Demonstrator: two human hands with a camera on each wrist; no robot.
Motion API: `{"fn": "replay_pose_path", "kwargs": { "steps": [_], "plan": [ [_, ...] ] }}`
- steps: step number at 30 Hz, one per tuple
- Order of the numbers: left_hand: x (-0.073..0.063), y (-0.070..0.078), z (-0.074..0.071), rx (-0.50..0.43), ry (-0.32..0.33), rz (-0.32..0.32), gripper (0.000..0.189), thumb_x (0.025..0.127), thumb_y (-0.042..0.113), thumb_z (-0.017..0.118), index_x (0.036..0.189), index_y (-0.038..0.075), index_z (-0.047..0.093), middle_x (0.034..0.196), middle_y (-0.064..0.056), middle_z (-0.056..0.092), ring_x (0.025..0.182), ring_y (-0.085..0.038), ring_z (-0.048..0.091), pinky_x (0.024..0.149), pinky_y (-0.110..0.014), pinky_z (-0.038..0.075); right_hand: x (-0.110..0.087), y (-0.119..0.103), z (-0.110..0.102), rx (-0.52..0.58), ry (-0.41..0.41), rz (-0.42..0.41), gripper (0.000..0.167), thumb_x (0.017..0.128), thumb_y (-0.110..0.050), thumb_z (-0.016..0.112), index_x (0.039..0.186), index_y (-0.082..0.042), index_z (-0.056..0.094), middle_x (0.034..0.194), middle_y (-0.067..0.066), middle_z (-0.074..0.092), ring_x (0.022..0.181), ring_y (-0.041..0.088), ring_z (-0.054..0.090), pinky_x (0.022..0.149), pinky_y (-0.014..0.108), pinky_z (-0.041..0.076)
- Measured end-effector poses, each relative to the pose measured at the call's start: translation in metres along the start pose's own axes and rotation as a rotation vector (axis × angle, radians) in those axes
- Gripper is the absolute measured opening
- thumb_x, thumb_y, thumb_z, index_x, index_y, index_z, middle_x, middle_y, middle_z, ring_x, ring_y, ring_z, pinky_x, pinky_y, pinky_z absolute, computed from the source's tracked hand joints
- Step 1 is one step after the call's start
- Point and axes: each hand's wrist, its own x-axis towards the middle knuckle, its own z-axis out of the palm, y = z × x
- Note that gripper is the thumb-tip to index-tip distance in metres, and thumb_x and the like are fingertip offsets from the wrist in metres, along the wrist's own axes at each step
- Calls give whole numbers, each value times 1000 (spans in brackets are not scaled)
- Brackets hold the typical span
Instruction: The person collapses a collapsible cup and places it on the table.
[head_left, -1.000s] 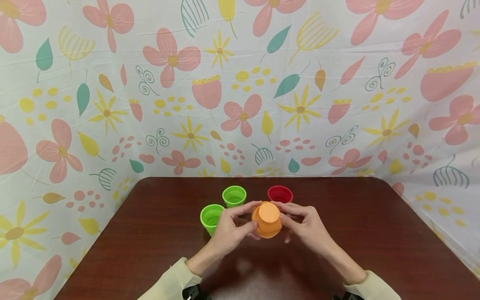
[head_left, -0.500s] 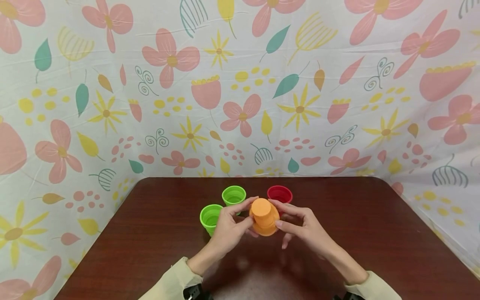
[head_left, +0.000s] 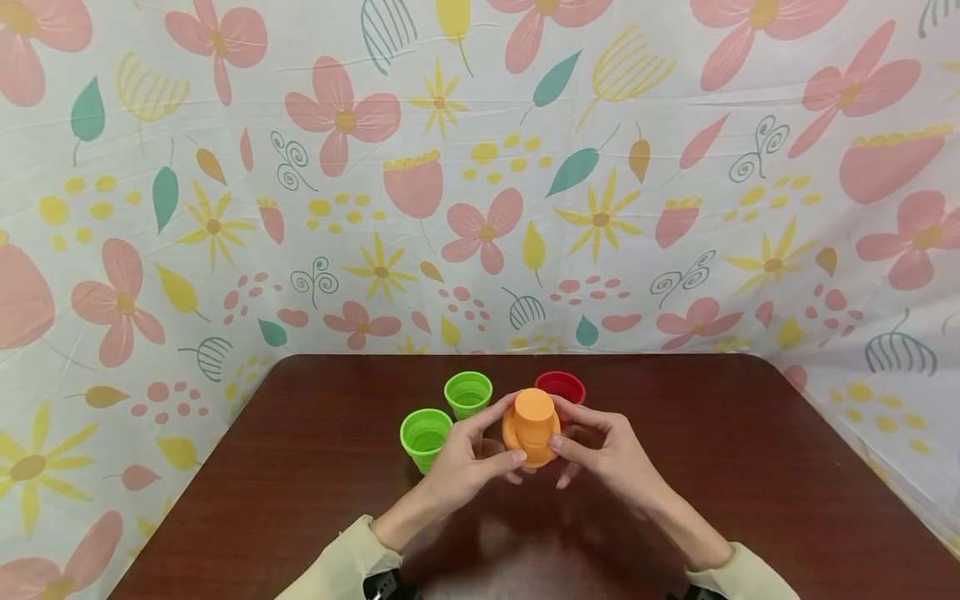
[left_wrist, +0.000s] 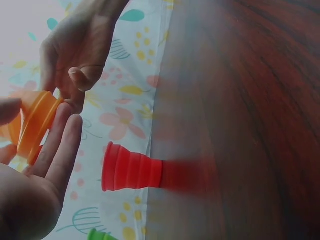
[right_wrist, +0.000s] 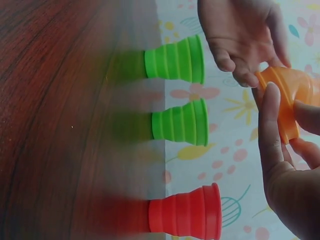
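Note:
An orange collapsible cup (head_left: 534, 427) is held above the table with its narrow base uppermost and its wide rim below. My left hand (head_left: 461, 458) grips it from the left, the thumb on its near side. From the opposite side my right hand (head_left: 618, 454) pinches it with thumb and fingers. In the left wrist view, fingers of the left hand (left_wrist: 30, 200) lie along the rim of the orange cup (left_wrist: 37, 120). The right wrist view has the right hand (right_wrist: 295, 195) around the orange cup (right_wrist: 284, 97), whose wall looks partly folded.
Two green collapsible cups, a nearer one (head_left: 424, 437) and a farther one (head_left: 468, 393), stand upright left of the hands. A red collapsible cup (head_left: 561, 387) stands behind them, partly hidden. The brown table (head_left: 712, 433) meets a flowered cloth (head_left: 487, 167) at the back.
The orange cup has tilted and risen slightly, so more of its side shows below the base. My left thumb has shifted lower on it. The other cups have not moved.

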Motion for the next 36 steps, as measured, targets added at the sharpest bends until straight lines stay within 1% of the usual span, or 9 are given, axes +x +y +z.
{"fn": "replay_pose_path", "kwargs": {
  "steps": [4,8,12,16,21,24,26,32,36],
  "plan": [
    [0,-1,-1,-3,-9,-6,72,98,-4,68,163,11,41,139,-22,62,90,-49,73,75,-48,66,-1,0,1,11,-17,22,64,97,1,72,155,4,47,110,26,69,76,29,69,61,54,63],
    [-1,-1,-2,-30,-7,-26,73,98,-5,68,163,14,41,139,-21,62,91,-40,76,77,-48,65,-1,-1,3,5,-37,31,71,95,1,76,158,2,43,116,27,69,82,29,72,61,55,63],
    [0,-2,-3,-60,-9,-32,74,98,-5,68,164,14,40,140,-22,60,91,-31,77,78,-48,65,0,-1,5,7,-33,27,75,93,2,77,159,2,42,120,27,68,85,29,73,61,55,63],
    [-1,-3,-3,-80,-4,-29,73,98,-7,67,163,13,42,142,-23,59,89,-31,77,79,-49,65,0,-1,7,16,-21,22,75,92,3,78,158,2,43,123,26,67,86,33,73,63,56,63],
    [-1,-2,-2,-103,2,-27,73,96,-9,68,162,12,43,144,-21,58,87,-29,77,79,-50,65,1,0,8,-2,3,16,75,90,2,80,157,1,46,116,25,66,85,39,72,64,55,64],
    [-1,-2,-2,-112,8,-21,74,95,-9,69,162,11,44,144,-21,58,86,-31,77,79,-50,65,1,0,9,-8,17,13,76,88,3,81,156,0,48,110,26,64,85,37,73,64,55,64],
    [-1,-2,-1,-115,14,-14,74,95,-10,69,161,10,44,144,-22,58,85,-32,77,78,-49,65,1,0,10,-7,23,12,76,88,3,81,156,0,48,110,25,64,85,35,73,65,54,64],
    [-2,-4,1,-125,43,7,74,93,-10,71,160,8,45,144,-22,59,82,-23,77,74,-46,66,3,-1,11,13,24,22,77,86,4,83,156,0,49,114,23,66,85,31,73,68,54,65],
    [-1,-4,3,-125,79,9,75,90,-10,72,159,6,46,143,-20,61,79,-22,77,70,-44,66,3,-1,12,16,27,24,77,86,5,83,155,-1,49,115,22,67,85,31,73,70,53,65]
  ]
}}
